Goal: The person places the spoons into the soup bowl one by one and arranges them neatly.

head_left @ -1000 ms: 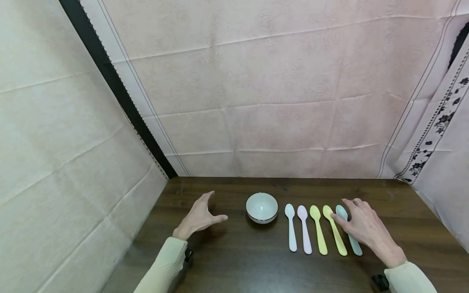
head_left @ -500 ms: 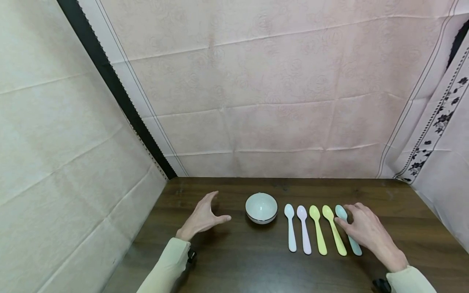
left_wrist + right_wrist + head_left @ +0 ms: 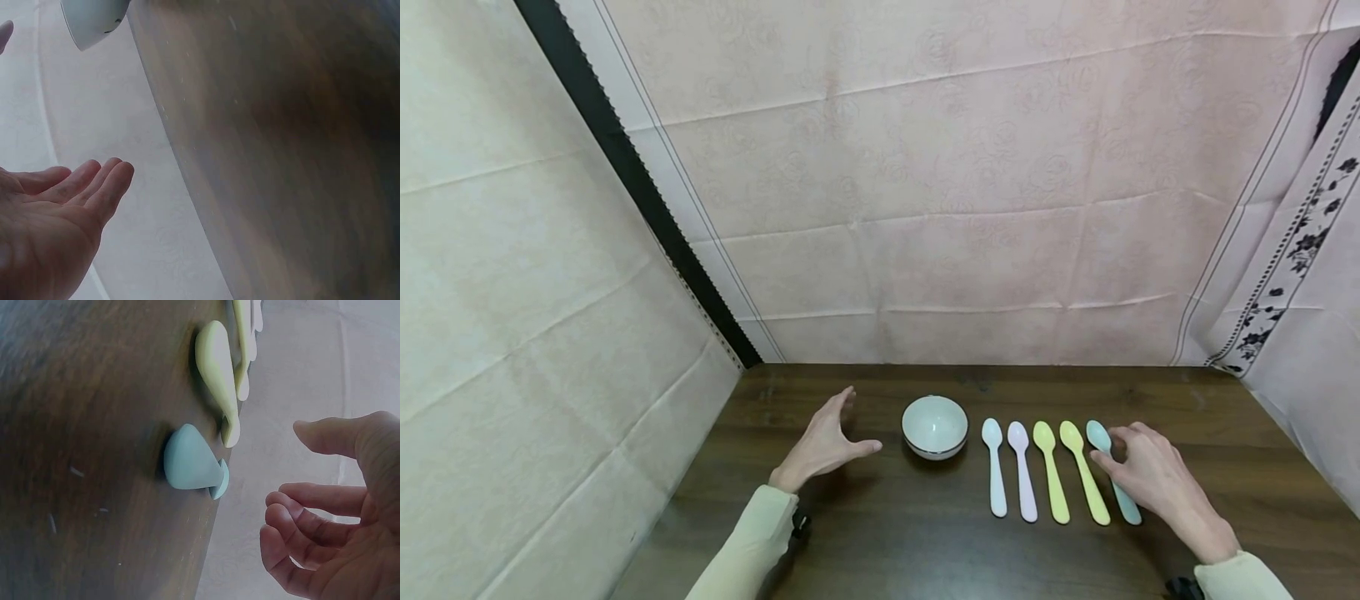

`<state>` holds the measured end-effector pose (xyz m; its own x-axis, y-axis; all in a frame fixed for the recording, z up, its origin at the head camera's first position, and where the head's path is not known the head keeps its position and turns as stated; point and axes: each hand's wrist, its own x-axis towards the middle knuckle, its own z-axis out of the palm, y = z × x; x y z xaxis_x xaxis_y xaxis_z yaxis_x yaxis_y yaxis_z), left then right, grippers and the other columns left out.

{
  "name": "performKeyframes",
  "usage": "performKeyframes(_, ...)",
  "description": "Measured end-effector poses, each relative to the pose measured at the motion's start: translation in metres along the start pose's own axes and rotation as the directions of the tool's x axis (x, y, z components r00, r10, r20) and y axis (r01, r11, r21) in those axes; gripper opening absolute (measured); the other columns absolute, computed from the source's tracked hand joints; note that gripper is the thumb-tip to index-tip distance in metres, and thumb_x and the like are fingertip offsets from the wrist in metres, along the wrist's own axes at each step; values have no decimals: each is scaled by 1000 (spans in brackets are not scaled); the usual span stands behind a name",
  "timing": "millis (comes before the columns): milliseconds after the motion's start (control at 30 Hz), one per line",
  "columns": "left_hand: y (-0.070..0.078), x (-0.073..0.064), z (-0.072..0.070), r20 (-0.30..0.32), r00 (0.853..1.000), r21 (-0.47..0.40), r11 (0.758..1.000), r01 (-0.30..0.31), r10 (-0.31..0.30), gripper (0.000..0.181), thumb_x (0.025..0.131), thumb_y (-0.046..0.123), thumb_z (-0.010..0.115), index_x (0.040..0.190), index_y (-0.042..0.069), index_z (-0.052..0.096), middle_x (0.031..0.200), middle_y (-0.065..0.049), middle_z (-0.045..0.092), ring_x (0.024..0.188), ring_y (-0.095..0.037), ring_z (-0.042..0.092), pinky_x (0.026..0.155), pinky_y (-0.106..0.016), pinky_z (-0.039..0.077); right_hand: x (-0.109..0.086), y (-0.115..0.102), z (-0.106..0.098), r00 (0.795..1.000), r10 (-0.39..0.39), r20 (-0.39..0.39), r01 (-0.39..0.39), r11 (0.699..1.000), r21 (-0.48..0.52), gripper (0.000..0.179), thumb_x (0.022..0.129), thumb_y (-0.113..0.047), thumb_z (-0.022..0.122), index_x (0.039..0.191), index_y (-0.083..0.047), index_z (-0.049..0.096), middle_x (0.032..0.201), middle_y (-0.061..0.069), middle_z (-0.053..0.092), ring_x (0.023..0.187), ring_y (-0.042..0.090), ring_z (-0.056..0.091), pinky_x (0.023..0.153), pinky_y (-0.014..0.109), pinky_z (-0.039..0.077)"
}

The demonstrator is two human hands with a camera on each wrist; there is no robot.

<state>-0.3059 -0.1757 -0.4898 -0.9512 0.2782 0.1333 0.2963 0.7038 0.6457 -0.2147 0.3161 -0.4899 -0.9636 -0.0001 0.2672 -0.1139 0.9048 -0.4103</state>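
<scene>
My left hand point(image 3: 823, 443) hovers to the left of a small white bowl point(image 3: 935, 423), thumb and fingers spread with a gap before the rim. In the left wrist view its palm shows bare, and part of the bowl point(image 3: 95, 24) appears at the top. Over the light blue spoon point(image 3: 1099, 436), at the right end of a row, hangs my right hand point(image 3: 1159, 477). It covers part of the handle from the head camera. The right wrist view shows thumb and loosely bent fingers apart from that spoon point(image 3: 190, 459), holding nothing.
Left of the blue spoon lie two yellow-green spoons point(image 3: 1055, 483), a lilac spoon point(image 3: 1025, 475) and a pale blue-white spoon point(image 3: 996, 475), side by side. All rest on a dark wooden table point(image 3: 910, 533). Pale cloth point(image 3: 970, 208) hangs behind and at both sides.
My left hand has moved a little right, closer to the bowl. My right hand has shifted slightly right and toward me, with its fingers a bit more bent. Bowl and spoons stay put.
</scene>
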Motion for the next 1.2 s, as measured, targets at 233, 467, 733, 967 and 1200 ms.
performKeyframes(233, 7, 4, 6, 9, 1000, 11, 1000, -11, 11, 107, 83, 47, 93, 167, 6, 40, 167, -18, 50, 146, -43, 56, 116, -62, 50, -1, 3, 1, 1000, 9, -2, -9, 1000, 3, 42, 93, -21, 84, 113, 14, 74, 97, 22, 72, 88, 39, 68, 76, 59, 55)
performKeyframes(467, 14, 9, 11, 37, 999, -44, 999, -31, 33, 113, 84, 48, 92, 171, 6, 32, 168, -17, 49, 148, -44, 55, 118, -61, 50, -3, 5, 1, 999, 31, 7, -31, 1000, -1, 36, 92, -22, 84, 107, 10, 76, 92, 17, 70, 84, 34, 67, 72, 52, 53)
performKeyframes(733, 17, 13, 16, 57, 997, -39, 998, -46, 48, 116, 83, 51, 92, 171, 6, 31, 168, -18, 49, 148, -44, 56, 117, -60, 50, -6, 7, 2, 999, 40, 16, -40, 999, -9, 30, 93, -22, 84, 103, 6, 77, 92, 17, 71, 86, 37, 70, 74, 58, 54)
performKeyframes(967, 19, 14, 21, 72, 996, -37, 998, -58, 61, 112, 82, 53, 92, 168, 5, 38, 167, -19, 50, 146, -43, 57, 117, -58, 51, -8, 8, 2, 998, 53, 33, -53, 999, -9, 35, 94, -23, 83, 107, 9, 76, 93, 17, 71, 87, 36, 68, 74, 56, 53)
performKeyframes(1200, 22, 16, 25, 73, 994, -19, 997, -75, 77, 112, 81, 52, 92, 166, 3, 40, 166, -18, 52, 146, -42, 57, 118, -57, 50, -11, 9, 4, 998, 54, 39, -53, 998, -16, 35, 93, -23, 84, 105, 9, 76, 91, 17, 70, 86, 37, 68, 72, 56, 53)
